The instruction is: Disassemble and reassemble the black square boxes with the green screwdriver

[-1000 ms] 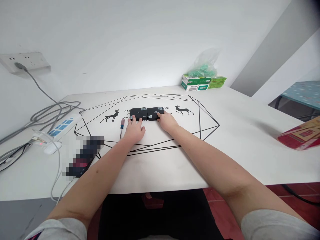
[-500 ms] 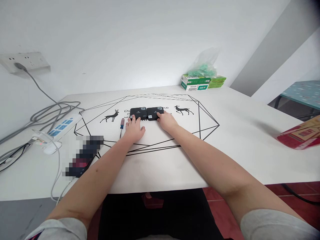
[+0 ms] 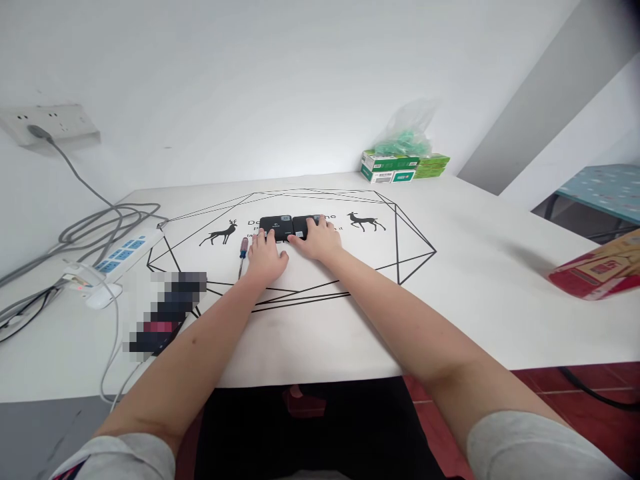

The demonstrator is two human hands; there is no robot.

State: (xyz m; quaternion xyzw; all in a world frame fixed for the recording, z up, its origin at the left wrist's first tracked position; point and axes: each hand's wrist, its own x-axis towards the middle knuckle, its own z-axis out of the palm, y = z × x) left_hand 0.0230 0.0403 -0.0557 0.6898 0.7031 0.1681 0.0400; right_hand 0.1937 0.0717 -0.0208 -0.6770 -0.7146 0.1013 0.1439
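Two flat black square boxes lie side by side on the white table mat. The left black box (image 3: 277, 227) shows most of its top, with a small label in one corner. My left hand (image 3: 267, 257) rests at its near edge, fingers spread and fingertips touching it. Over the right black box (image 3: 301, 227) lies my right hand (image 3: 319, 240), fingers apart on its top and thumb by its near left corner, covering much of it. A screwdriver (image 3: 243, 253) with a reddish and blue handle lies just left of my left hand.
A pixelated dark object (image 3: 173, 313) lies front left. Beyond it are a power strip (image 3: 120, 257) and coiled grey cables (image 3: 110, 220). Green-and-white boxes (image 3: 390, 167) with a plastic bag (image 3: 405, 137) stand at the back. A red package (image 3: 595, 270) sits at the right.
My right hand has moved left from the right box's side onto its top, its fingers spreading. My left hand has barely moved. The boxes stay side by side.
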